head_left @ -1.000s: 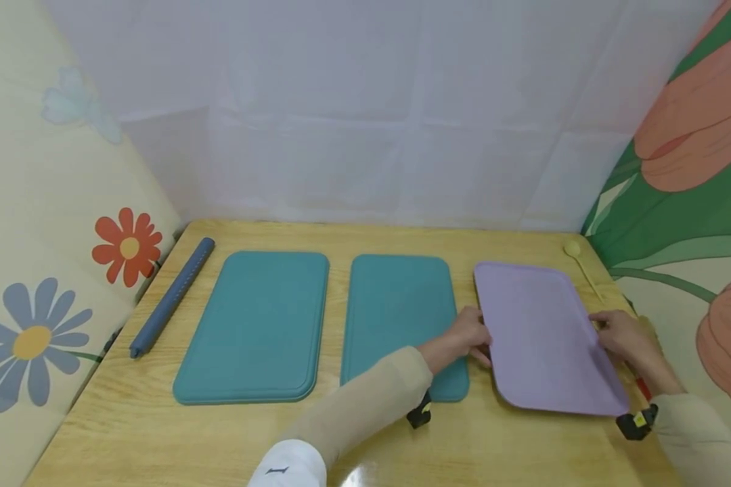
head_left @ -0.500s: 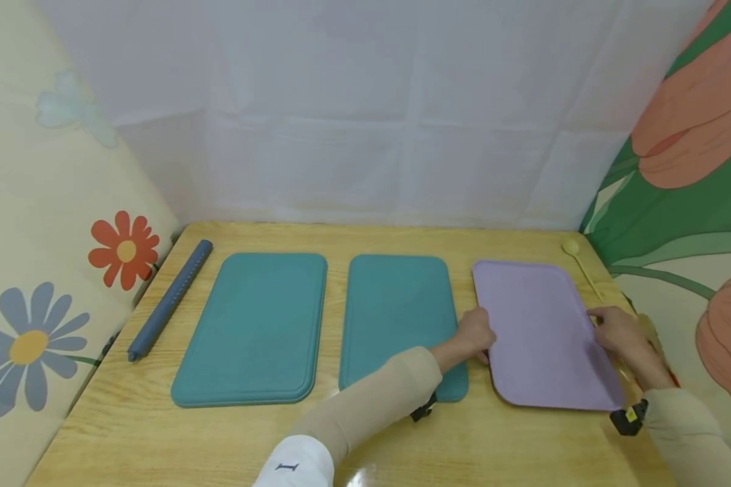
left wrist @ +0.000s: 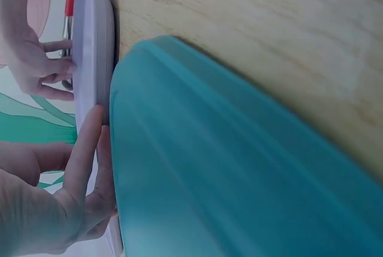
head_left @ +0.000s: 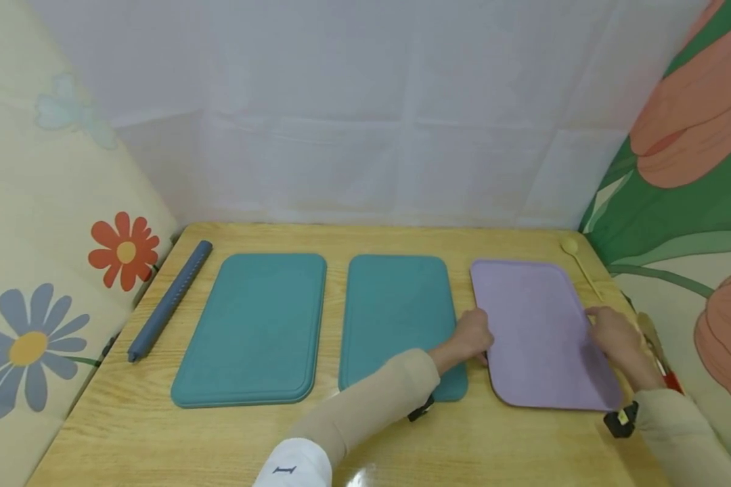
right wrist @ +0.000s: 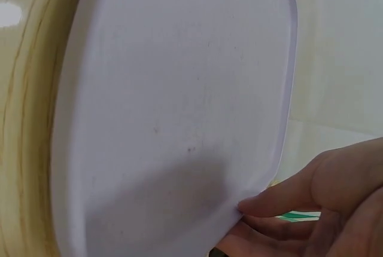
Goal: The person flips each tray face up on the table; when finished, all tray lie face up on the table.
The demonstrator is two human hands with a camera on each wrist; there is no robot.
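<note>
A lilac tray (head_left: 536,338) lies at the right of the table in the head view, between both hands. My left hand (head_left: 473,333) holds its left long edge, the thumb over the rim and the fingers along the outer side in the left wrist view. On the opposite edge my right hand (right wrist: 335,203) pinches the rim, thumb on top and fingers underneath. The left hand and forearm overlap the nearer right part of a smaller teal tray-like board (head_left: 396,304). Farther left is a larger teal board (head_left: 256,325) with rounded corners.
A dark blue rod-like roll (head_left: 170,301) lies along the table's left edge. A yellowish spoon (head_left: 572,248) is at the back right corner. Red-handled utensils (head_left: 670,375) lie beyond the right hand. A white cloth (head_left: 365,122) hangs behind the table (head_left: 402,446).
The lilac tray has shifted very slightly left and away, with both hands staying on its edges. The teal boards stay in place.
</note>
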